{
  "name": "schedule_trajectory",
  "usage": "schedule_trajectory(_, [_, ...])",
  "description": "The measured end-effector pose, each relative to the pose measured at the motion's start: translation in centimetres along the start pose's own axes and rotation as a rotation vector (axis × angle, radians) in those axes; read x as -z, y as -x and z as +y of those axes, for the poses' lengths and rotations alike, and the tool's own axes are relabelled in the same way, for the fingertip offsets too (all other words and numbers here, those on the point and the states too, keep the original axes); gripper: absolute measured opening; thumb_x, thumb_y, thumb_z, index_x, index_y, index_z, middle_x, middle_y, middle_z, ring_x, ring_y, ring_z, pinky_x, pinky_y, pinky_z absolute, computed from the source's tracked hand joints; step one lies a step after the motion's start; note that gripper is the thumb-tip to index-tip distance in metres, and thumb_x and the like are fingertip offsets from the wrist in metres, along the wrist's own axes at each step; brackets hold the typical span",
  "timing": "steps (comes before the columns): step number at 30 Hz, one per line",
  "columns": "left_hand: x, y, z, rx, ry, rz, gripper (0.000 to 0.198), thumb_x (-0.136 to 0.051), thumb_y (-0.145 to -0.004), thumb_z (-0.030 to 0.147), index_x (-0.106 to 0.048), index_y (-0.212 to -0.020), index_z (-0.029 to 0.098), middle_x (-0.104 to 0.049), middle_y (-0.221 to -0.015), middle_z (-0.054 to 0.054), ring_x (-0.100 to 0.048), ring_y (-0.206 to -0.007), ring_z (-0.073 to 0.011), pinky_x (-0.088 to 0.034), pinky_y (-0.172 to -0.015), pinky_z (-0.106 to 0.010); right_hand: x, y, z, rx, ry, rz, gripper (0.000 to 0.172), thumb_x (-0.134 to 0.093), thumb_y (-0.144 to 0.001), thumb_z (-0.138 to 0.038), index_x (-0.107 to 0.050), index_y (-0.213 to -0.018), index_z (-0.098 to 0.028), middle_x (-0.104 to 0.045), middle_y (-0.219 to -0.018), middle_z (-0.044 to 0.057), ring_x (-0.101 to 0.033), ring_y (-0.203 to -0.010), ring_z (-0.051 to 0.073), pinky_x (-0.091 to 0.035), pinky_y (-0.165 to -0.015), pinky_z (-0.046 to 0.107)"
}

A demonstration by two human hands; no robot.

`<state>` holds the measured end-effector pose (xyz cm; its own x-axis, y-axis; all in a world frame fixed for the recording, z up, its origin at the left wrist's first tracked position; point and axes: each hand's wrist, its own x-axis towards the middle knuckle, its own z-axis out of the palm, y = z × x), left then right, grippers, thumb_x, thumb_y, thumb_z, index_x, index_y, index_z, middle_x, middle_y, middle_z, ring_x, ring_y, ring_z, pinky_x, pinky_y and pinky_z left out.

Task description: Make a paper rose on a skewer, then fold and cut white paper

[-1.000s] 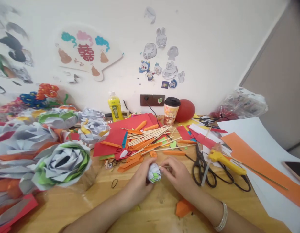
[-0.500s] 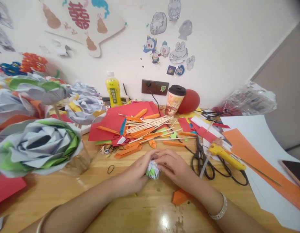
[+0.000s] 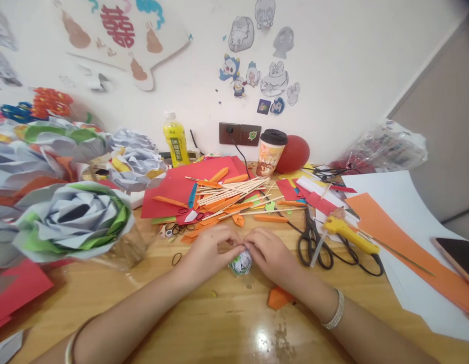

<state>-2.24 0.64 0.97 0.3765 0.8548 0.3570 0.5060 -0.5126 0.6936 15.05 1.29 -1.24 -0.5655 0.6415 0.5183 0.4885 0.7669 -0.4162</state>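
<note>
Small white-and-green paper bundle [image 3: 241,265] is left of the scissors [image 3: 311,235], between left hand [image 3: 207,253] and right hand [image 3: 274,258]. Fingers of both hands clamped on the bundle's far edge, fingertips close together. Wooden sticks [image 3: 234,194] piled farther back, left of the scissors; yellow glue gun [image 3: 351,236] just right of them; folded orange paper [image 3: 279,298] nearer the person, left of the scissors.

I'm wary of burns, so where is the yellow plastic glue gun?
In the head view, the yellow plastic glue gun lies right of the person's right hand, between the black-handled scissors and the orange paper strip.
</note>
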Motion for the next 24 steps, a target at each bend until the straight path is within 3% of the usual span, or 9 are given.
schedule_trajectory(7, [0.6,-0.3,1.3,0.079,-0.072,-0.034,0.003,-0.064,-0.067,0.018,-0.062,-0.065,0.017,-0.063,-0.064,0.002,-0.057,-0.062,-0.012,-0.043,-0.059,-0.021,0.4,-0.4,-0.7,-0.094,-0.082,-0.032,0.014,-0.039,-0.087,-0.018,-0.05,-0.096,-0.018,-0.06,-0.086,0.005,-0.055,-0.08,0.016,-0.044,-0.073,0.029])
schedule_trajectory(11, [1.1,-0.5,1.4,0.084,-0.034,-0.071,0.007,-0.065,-0.067,0.018,-0.061,-0.062,0.017,-0.062,-0.061,0.004,-0.056,-0.059,-0.0099,-0.04,-0.056,-0.018,1.0,-0.5,-1.0,-0.072,-0.129,-0.082,0.014,-0.038,-0.087,-0.018,-0.05,-0.095,-0.018,-0.059,-0.085,0.005,-0.055,-0.078,0.015,-0.044,-0.071,0.027])
schedule_trajectory(17, [1.0,-0.2,1.0,-0.012,-0.098,-0.059,0.007,-0.058,-0.074,0.017,-0.061,-0.067,0.017,-0.063,-0.065,0.003,-0.056,-0.062,-0.0109,-0.041,-0.06,-0.019,1.4,-0.4,-0.7,-0.055,-0.045,-0.102,0.017,-0.04,-0.087,-0.018,-0.049,-0.101,-0.016,-0.06,-0.093,0.008,-0.055,-0.085,0.018,-0.045,-0.075,0.031])
schedule_trajectory(24, [0.4,0.4,0.5,-0.156,-0.256,-0.081,0.017,-0.047,-0.083,0.02,-0.06,-0.073,0.017,-0.06,-0.071,-0.002,-0.055,-0.07,-0.0131,-0.043,-0.066,-0.023,1.2,-0.1,-0.3,0.055,0.172,-0.065,0.021,-0.036,-0.089,-0.022,-0.055,-0.08,-0.015,-0.059,-0.074,0.005,-0.054,-0.072,0.017,-0.044,-0.066,0.029])
